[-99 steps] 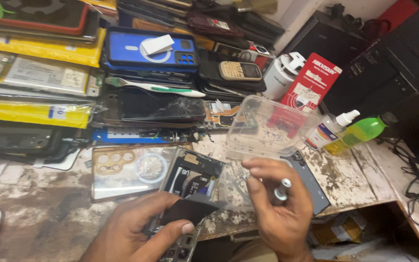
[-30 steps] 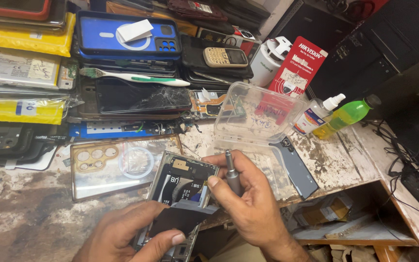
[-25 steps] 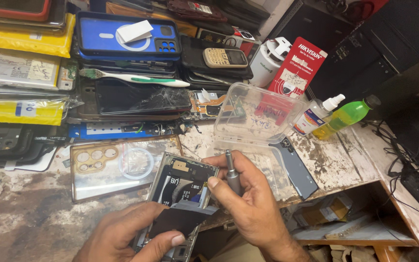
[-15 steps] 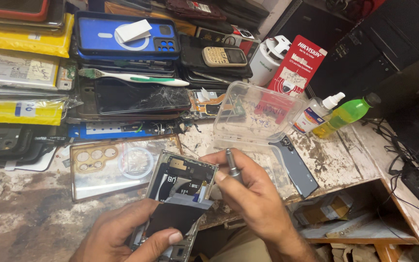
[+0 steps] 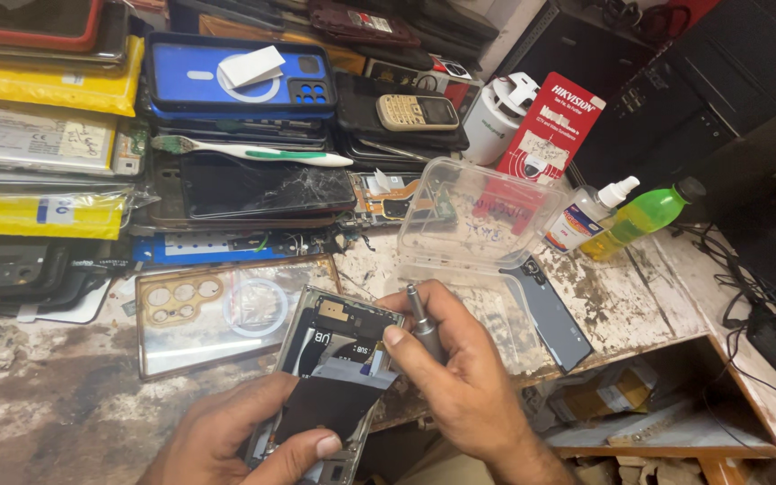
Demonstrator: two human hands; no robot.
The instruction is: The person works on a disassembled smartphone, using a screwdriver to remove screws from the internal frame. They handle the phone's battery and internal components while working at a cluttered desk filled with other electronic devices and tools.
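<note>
1. Your bench (image 5: 38, 395) is a worn, stained top with flaking white paint, backed by stacks of phones, cases and yellow packets.
2. On the right, a shelf below the bench holds papers; dark boxes and cables fill the far right corner.
3. Your left hand (image 5: 235, 440) grips the opened phone (image 5: 339, 359) at the near bench edge, thumb pressed on its dark inner panel.
4. Your right hand (image 5: 460, 377) is closed round a grey screwdriver (image 5: 422, 319), its tip hidden behind your fingers at the phone's upper right.
5. Just beyond lies a clear plastic box (image 5: 478, 216), with a green bottle (image 5: 644, 216) near it.
6. The phone's lower end is cut off by the picture's edge.
</note>
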